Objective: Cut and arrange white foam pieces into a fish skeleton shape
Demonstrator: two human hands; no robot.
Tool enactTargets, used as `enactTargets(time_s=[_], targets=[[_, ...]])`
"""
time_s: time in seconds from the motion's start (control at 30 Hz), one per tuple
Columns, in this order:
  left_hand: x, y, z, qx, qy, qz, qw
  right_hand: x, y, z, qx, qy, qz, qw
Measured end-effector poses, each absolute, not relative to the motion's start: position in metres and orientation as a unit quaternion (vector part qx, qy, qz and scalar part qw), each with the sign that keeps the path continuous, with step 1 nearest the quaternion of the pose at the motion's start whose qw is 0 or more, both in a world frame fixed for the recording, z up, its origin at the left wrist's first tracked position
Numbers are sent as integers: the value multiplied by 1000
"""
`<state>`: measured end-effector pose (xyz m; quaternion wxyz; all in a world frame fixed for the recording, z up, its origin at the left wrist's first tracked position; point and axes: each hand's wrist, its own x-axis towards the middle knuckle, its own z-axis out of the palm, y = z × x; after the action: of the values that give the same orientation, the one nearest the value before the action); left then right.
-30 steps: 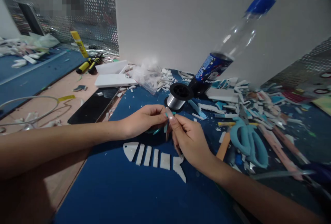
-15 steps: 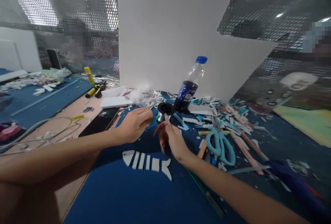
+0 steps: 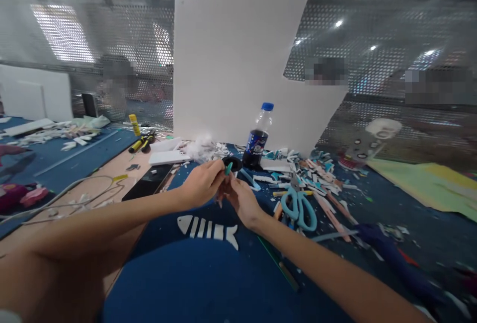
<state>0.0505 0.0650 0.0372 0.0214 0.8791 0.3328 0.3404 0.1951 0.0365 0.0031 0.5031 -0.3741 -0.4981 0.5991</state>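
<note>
My left hand (image 3: 203, 183) pinches a small teal piece (image 3: 228, 168) between thumb and fingers, in front of a black round disc-topped object (image 3: 235, 163). Close beside it, my right hand (image 3: 244, 201) is closed, its fingertips almost meeting the left ones. What the right fingers grip is hidden. Nearer me on the blue mat (image 3: 167, 273) lies a flat white fish cut into separate pieces, with a head (image 3: 184, 222), several body strips (image 3: 201, 227) and a tail (image 3: 231, 236).
Behind the hands stands a blue-capped cola bottle (image 3: 257, 144) before a tall white board (image 3: 231, 64). To the right lie light-blue scissors (image 3: 298, 208), scattered foam scraps (image 3: 324, 184) and a dark blue glue gun (image 3: 387, 253). A black phone-like slab (image 3: 149, 182) lies left.
My left hand has moved right, bringing the teal piece up to my right hand, which stays closed. The view has tilted upward and shifted right.
</note>
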Motion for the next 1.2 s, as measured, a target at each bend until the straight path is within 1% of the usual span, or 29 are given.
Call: enactTargets(time_s=[0.1,0.23,0.4,0.53,0.63,0.9,1.2], targets=[[54,64,31,865,380,327,-11,197,39,-3,-391,-480,615,488],[54,59,31,878,390,273,-53,198,42,-6,-426,-468,617,468],[32,70,33,894,391,196,-97,204,49,-10,-453,-446,601,485],[0,97,24,887,421,140,-131,210,53,-14,-456,-427,600,499],[-17,110,17,892,416,107,-140,213,55,-15,-455,-416,604,505],[-13,122,14,885,423,114,-159,213,53,-15,-462,-398,604,513],[-4,139,18,849,470,128,-204,210,53,-16,-458,-399,606,513]])
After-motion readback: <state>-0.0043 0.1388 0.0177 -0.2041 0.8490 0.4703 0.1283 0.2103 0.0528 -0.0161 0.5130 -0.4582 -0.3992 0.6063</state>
